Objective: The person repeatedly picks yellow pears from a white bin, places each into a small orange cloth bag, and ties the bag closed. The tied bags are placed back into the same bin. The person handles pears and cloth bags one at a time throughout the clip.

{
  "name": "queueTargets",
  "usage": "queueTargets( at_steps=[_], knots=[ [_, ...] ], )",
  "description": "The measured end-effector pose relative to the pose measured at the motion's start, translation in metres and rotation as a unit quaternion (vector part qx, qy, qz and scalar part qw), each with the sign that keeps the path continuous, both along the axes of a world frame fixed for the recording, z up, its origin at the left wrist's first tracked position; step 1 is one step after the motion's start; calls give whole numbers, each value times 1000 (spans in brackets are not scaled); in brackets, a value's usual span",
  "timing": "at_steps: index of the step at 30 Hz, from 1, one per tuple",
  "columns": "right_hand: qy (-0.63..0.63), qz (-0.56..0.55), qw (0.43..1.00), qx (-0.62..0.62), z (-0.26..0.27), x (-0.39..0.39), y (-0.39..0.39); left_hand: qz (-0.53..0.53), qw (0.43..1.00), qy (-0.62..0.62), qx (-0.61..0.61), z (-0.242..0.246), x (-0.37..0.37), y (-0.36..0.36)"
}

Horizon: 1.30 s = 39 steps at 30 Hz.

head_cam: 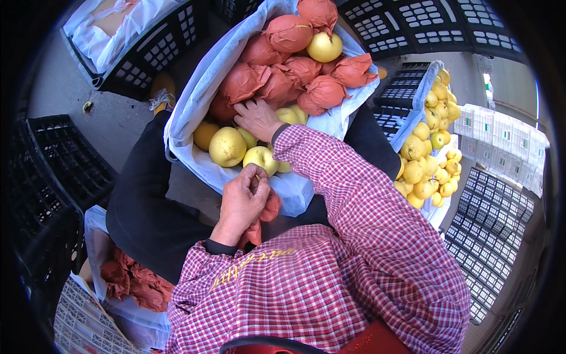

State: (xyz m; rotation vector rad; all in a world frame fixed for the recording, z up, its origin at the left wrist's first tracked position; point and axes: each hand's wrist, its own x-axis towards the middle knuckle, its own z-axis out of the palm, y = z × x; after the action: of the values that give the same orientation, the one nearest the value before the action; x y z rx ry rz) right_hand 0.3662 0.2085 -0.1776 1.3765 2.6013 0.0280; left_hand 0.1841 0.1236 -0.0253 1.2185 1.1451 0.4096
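Before me stands a crate lined with pale plastic sheeting (194, 95), holding yellow pears and fruits wrapped in red paper. My right hand (258, 119) reaches into it, palm down, with its fingertips against a wrapped fruit (243, 82). Whether those fingers grip it is hidden. At the crate's near edge my left hand (242, 201) has thumb and forefinger pinched together, with crumpled red paper (270, 207) hanging from under its fingers. Just beyond that hand lies a bare pear (261, 159), beside a larger russet-speckled one (227, 147). Another bare pear (325, 47) rests among the wrapped fruits.
Loose red papers (137, 283) fill a lined container at my lower left. Bare pears (424, 163) are heaped in lined crates on the right. Black plastic crates (66, 159) stand at the left, with more (420, 22) at the back. White crates (499, 132) are stacked farther right.
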Motion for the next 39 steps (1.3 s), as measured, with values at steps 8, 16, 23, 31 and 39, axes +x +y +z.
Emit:
queueTargets(
  at_steps=[8, 16, 23, 31, 39],
  knots=[
    [197, -95, 976, -3, 43, 46, -13, 49, 998, -4, -30, -14, -1, -3],
    [460, -195, 866, -30, 149, 50, -56, 146, 986, -80, -22, -29, 22, -2],
    [565, -254, 779, -93, 199, 15, -102, 207, 901, -329, -194, -5, 33, -24],
    [676, -422, 594, -110, 147, 13, -98, 158, 856, -433, -233, -1, 23, -43],
    [669, -325, 628, -228, 198, 20, -149, 105, 940, -303, -115, -11, 10, -38]
  ],
)
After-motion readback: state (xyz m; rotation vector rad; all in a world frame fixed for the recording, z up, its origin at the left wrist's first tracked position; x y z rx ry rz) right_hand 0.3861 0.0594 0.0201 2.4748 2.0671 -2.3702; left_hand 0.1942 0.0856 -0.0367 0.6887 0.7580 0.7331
